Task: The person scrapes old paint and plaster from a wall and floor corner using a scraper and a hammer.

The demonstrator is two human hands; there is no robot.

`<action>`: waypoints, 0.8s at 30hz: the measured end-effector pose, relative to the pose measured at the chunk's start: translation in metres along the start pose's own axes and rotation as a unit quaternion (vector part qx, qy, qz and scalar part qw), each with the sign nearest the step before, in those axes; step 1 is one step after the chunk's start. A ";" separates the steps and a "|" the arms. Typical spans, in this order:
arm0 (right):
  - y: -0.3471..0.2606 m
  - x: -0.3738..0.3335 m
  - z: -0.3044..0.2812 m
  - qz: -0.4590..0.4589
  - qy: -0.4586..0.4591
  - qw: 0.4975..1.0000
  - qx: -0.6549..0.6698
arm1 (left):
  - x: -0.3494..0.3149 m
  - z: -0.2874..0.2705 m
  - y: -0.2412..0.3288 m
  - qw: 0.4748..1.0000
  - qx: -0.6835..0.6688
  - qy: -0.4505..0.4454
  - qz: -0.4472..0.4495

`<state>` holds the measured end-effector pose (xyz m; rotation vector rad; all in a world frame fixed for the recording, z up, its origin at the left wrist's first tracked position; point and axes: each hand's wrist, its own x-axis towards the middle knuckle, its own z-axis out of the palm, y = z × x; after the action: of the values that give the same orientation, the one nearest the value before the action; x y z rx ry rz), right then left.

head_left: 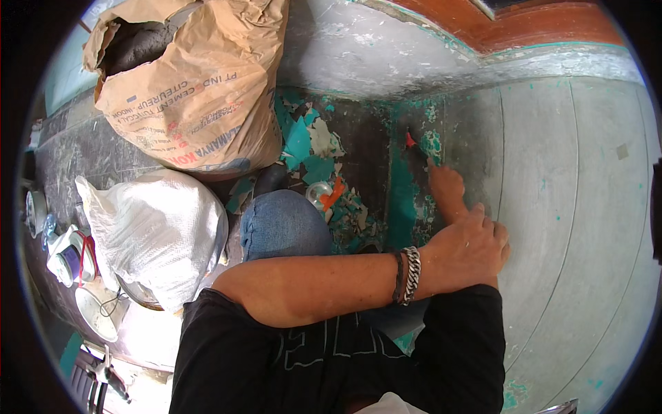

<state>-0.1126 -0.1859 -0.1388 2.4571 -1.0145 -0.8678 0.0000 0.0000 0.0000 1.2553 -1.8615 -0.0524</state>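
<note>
My right hand (pixel 447 185) is closed at the foot of the grey wall. It seems to grip a dark, slim tool with a red end (pixel 411 141); the hand hides much of it, so its exact kind is unclear. Crossing from the left, my left arm wears a chain bracelet (pixel 412 276). My left hand (pixel 465 245) lies over my right forearm, its fingers bent around it. Beside the tool, patches of turquoise paint (pixel 431 143) cling to the dark surface. Turquoise and white paint flakes (pixel 355 217) lie heaped left of my hands.
A torn brown paper cement bag (pixel 196 103) stands far left, grey powder inside. Nearer are a white woven sack (pixel 158 228) and a white bucket (pixel 100 314). Among the flakes lie an orange piece (pixel 334 194) and a clear plastic cup (pixel 318 192). The grey plank-lined wall (pixel 538 207) rises right.
</note>
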 end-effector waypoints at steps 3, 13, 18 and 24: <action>-0.004 -0.019 -0.013 -0.007 0.006 1.000 0.010 | -0.009 -0.006 0.001 1.000 0.014 0.009 0.001; -0.002 -0.013 -0.015 -0.020 0.014 1.000 0.002 | -0.005 -0.002 0.003 0.999 0.008 0.045 0.005; 0.006 -0.015 -0.019 -0.018 0.013 1.000 0.002 | 0.001 0.002 0.003 0.997 -0.006 0.076 0.017; -0.013 -0.012 0.016 0.043 -0.031 0.997 0.053 | -0.001 0.007 0.001 0.998 -0.021 0.041 0.032</action>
<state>-0.1232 -0.1696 -0.1532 2.4666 -1.2072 -0.8893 -0.0055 -0.0017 -0.0042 1.1509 -1.8192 -0.0056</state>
